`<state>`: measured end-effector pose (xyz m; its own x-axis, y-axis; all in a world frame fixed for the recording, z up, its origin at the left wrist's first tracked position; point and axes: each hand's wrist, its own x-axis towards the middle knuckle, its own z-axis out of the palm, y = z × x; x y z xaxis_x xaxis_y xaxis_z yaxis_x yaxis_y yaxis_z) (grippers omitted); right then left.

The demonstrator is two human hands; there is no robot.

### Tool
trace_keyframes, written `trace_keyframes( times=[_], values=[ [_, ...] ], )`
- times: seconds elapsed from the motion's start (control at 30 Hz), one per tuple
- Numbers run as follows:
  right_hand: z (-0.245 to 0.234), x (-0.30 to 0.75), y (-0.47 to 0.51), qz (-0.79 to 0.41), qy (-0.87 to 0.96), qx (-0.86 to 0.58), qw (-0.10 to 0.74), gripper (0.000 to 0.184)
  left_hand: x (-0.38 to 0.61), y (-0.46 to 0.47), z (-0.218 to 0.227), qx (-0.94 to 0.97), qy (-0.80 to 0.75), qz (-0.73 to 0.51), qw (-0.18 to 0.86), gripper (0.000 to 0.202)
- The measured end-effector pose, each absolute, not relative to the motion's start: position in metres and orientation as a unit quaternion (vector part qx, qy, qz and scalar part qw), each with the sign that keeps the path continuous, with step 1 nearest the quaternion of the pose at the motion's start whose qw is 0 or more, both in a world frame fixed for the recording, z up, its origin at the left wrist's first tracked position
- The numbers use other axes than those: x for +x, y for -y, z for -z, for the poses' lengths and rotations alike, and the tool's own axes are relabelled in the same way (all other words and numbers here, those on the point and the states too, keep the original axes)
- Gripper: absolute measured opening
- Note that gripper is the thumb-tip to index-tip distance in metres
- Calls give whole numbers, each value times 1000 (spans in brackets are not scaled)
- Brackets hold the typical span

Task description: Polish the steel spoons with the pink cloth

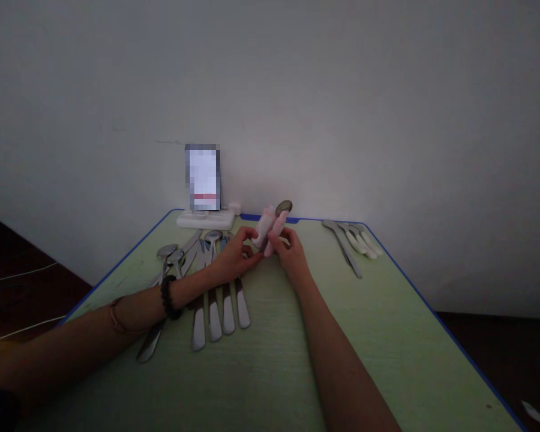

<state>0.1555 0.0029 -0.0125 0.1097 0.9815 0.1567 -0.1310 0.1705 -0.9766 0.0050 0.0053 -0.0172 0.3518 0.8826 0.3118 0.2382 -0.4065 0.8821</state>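
- Right forearm is stretching up from the lower edge, close to the camera, while the left forearm is crossing in from the lower left, wearing a dark beaded bracelet and a thin reddish band.
- Both hands are meeting above the far middle of the worktop: the left hand is holding one side of a pale pink cloth between thumb and fingers, and the right hand is pinching its other side.
- Spoon bowl is showing at the top of the cloth, between its folds; the handle is staying hidden, so its exact grip cannot be told.
- Four metal handles are lying side by side beneath the left wrist, pointing toward the camera.
- Metal spoons and other cutlery are lying further left, partly overlapping, some passing under the left forearm.
- One long metal utensil is lying on the right, beside several white-handled utensils.
- A lit phone, its screen blurred, is standing on a white base against the grey wall.
- Blue edging is bordering the green surface.
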Motion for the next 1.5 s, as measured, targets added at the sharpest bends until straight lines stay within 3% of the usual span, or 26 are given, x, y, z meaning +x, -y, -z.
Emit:
trace_keyframes(
  times=[0.23, 0.6, 1.17, 1.5],
  values=[
    [21, 160, -10, -437, 458, -471, 614, 15, 6, -5, 16, 706, -404, -421, 402, 35],
    [24, 160, -15, -499, 335, -440, 667, 24, 6, -5, 18, 690, -409, -415, 430, 38],
    [23, 160, -16, -531, 288, -394, 692, 17, 8, -3, 15, 680, -397, -427, 444, 37],
    [14, 168, -10, -668, 232, -283, 648, 8, 7, -4, 14, 685, -406, -405, 449, 36]
  ],
)
